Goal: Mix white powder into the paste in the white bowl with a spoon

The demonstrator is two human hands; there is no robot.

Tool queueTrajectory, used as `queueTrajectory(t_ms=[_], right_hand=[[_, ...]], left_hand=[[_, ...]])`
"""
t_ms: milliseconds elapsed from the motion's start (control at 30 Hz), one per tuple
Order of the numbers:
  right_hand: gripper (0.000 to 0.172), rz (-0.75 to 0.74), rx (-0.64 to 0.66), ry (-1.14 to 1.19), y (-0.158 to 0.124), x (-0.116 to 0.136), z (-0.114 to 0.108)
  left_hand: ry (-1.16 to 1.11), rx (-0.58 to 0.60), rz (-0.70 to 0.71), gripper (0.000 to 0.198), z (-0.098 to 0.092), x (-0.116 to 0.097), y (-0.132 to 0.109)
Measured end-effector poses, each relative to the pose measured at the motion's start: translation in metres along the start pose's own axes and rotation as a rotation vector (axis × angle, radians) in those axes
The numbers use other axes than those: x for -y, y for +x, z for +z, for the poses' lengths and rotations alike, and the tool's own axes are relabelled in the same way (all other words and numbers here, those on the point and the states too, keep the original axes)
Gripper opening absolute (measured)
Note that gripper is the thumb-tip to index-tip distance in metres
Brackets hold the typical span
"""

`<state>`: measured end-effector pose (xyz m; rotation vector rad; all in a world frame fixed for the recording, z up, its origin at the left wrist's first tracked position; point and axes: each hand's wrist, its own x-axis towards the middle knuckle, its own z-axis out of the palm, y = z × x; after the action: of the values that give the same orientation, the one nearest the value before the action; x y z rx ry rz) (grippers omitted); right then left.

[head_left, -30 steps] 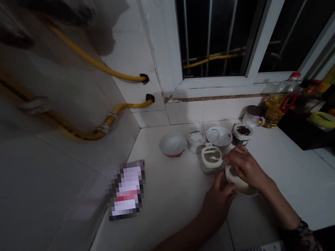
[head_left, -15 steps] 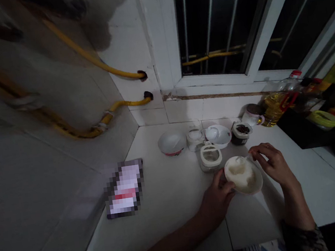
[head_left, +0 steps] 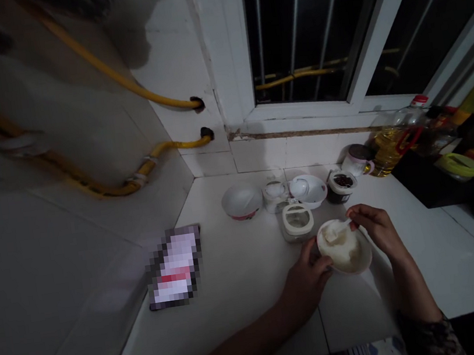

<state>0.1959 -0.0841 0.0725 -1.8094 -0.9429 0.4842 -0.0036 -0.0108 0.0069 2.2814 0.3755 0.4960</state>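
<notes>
My left hand grips the left rim of a white bowl, thumb on the near side of the edge. A white, powdery or grainy mass fills much of the bowl, which looks tilted. Pinched between the fingers of my right hand is the handle of a small pale spoon. Its head lies in the white mass near the bowl's far side. Just behind the bowl stands a square clear jar with a white lid.
Along the wall stand a bowl, a clear jar, another bowl, a dark-filled jar and a mug. An oil bottle stands at right. A blurred-out flat object lies left. Yellow pipes run along the wall.
My right hand has moved slightly left, and the spoon's head has shifted left and down in the white mass. My left hand keeps its hold on the bowl.
</notes>
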Motion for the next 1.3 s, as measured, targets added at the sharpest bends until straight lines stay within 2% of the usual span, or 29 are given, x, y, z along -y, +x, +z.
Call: queueTrajectory(t_ms=[233, 633, 900, 1067, 1200, 1300], right_hand=[[0.021, 0.114, -0.075, 0.248, 0.004, -0.002, -0.002], [0.019, 0.145, -0.100, 0.180, 0.009, -0.008, 0.000], [0.016, 0.163, -0.093, 0.238, 0.010, -0.007, -0.004], [0.019, 0.086, -0.081, 0.180, 0.007, -0.007, -0.001], [0.023, -0.049, 0.042, -0.033, 0.003, -0.005, 0.008], [0.024, -0.056, 0.102, -0.061, 0.000, -0.003, 0.012]], left_hand=[[0.026, 0.020, -0.014, 0.024, 0.004, 0.003, -0.001], [0.033, -0.007, -0.001, 0.023, 0.004, 0.004, -0.001], [0.013, 0.005, -0.007, 0.023, 0.002, 0.002, -0.001], [0.018, -0.006, 0.011, 0.024, 0.002, 0.002, -0.001], [0.015, 0.001, -0.015, 0.022, 0.001, -0.001, 0.000], [0.009, 0.004, -0.012, 0.023, 0.000, -0.002, 0.001]])
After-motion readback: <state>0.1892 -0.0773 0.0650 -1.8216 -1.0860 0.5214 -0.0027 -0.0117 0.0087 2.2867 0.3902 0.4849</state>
